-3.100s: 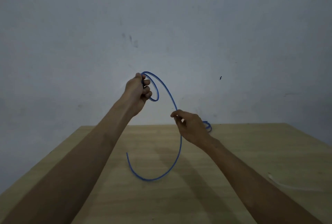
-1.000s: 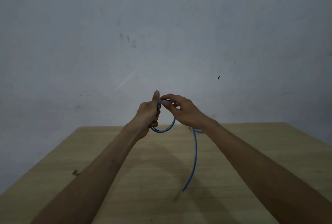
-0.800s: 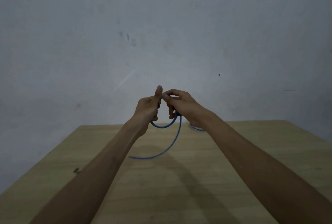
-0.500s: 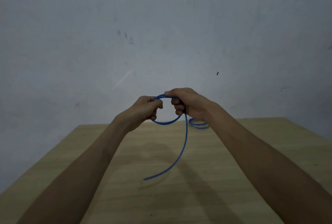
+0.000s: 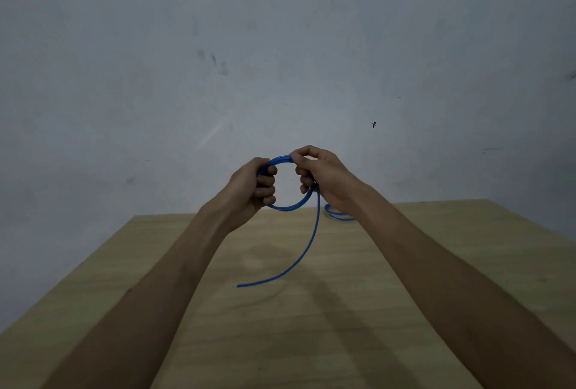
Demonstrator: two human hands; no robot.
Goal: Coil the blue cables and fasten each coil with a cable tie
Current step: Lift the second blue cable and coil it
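Observation:
Both hands hold a blue cable (image 5: 288,207) raised above the far part of the table, wound into a small round coil of a few turns. My left hand (image 5: 254,187) is closed around the coil's left side. My right hand (image 5: 322,175) pinches the coil's top right. A loose tail (image 5: 300,260) hangs from under my right hand, curving down and left, its end just above the wood. A second blue coil (image 5: 335,215) lies on the table behind my right wrist, partly hidden. No cable tie is in view.
A light wooden table (image 5: 311,326) fills the lower half, with its far edge against a plain grey wall (image 5: 280,45). My forearms reach over the table from both lower corners.
Another loop has been added to the coil and the hanging tail has grown shorter. My hands have drawn slightly apart on the ring, and the tail's end has swung left.

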